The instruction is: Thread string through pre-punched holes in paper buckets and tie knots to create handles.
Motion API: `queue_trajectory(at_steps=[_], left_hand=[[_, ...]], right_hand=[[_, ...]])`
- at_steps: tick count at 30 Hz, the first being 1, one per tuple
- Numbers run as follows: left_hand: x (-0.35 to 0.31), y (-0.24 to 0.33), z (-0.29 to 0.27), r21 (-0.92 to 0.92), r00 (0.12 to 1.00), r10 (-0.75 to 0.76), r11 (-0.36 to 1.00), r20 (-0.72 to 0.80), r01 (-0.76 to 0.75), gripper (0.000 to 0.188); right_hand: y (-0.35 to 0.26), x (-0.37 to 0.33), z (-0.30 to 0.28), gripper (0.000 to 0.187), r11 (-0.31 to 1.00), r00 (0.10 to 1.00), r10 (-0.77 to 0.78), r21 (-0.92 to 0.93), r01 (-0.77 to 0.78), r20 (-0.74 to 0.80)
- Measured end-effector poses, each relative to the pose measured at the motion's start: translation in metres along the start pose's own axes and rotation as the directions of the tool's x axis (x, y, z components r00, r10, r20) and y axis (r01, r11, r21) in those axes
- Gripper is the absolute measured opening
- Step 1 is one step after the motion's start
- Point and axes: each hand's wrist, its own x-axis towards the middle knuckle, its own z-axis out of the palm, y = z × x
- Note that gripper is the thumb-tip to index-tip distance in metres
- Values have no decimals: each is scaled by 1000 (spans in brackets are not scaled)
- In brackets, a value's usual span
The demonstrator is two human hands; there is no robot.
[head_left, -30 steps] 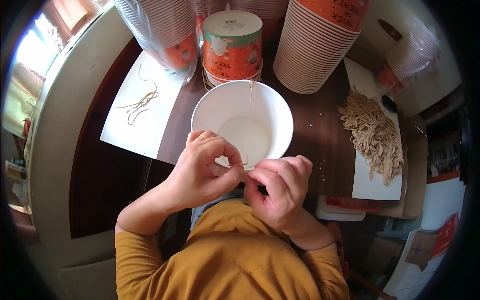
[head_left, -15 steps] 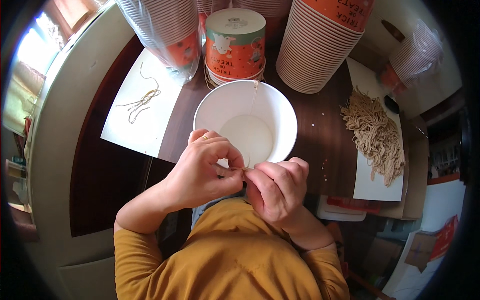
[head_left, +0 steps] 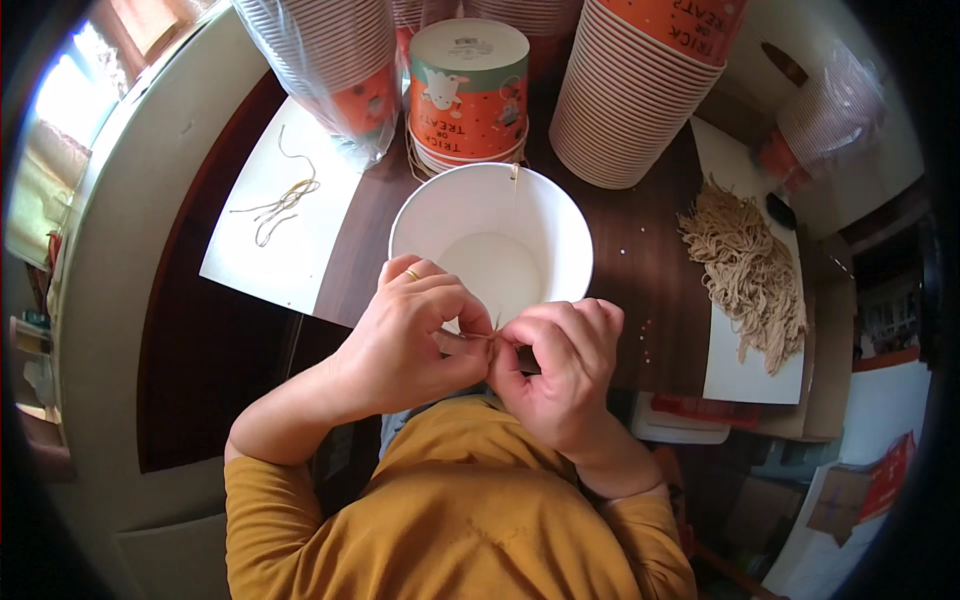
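Note:
A white-lined paper bucket (head_left: 555,235) stands mouth up on the dark table in front of me. At its near rim my left hand (head_left: 425,325) and my right hand (head_left: 560,370) meet, fingertips almost touching. Both hands pinch a thin tan string (head_left: 497,325), and a short end of it sticks up between the fingers. The knot or loop there is mostly hidden by my fingertips. On the bucket's far rim there is a hole with a bit of string (head_left: 515,178) hanging down inside the wall.
Behind the bucket stands an upside-down orange and green bucket (head_left: 468,95). Tall bucket stacks rise at the left (head_left: 340,80), in plastic, and right (head_left: 625,110). A heap of tan strings (head_left: 745,270) lies on white board at the right; several loose strings (head_left: 285,205) lie on white paper at the left.
My right hand has shifted slightly up and right, its fingers now more bent around the string. My left hand stays nearly in place at the near rim.

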Motion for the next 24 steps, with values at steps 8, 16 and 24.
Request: queue_trajectory(at_steps=[8, 16, 24], left_hand=[[-1, -3, -7, -88, 999, -52, 995, 10, 53, 7], [0, -5, -2, -110, 1000, -11, 994, -29, 8, 9], [0, -4, -3, -134, 1000, -30, 991, -7, 29, 8]], right_hand=[[4, 1, -5, 23, 999, 999, -30, -35, 32, 33], [-7, 6, -26, 25, 992, 974, -104, -50, 116, 201], [-10, -2, -22, 28, 962, 969, -216, -142, 232, 124]])
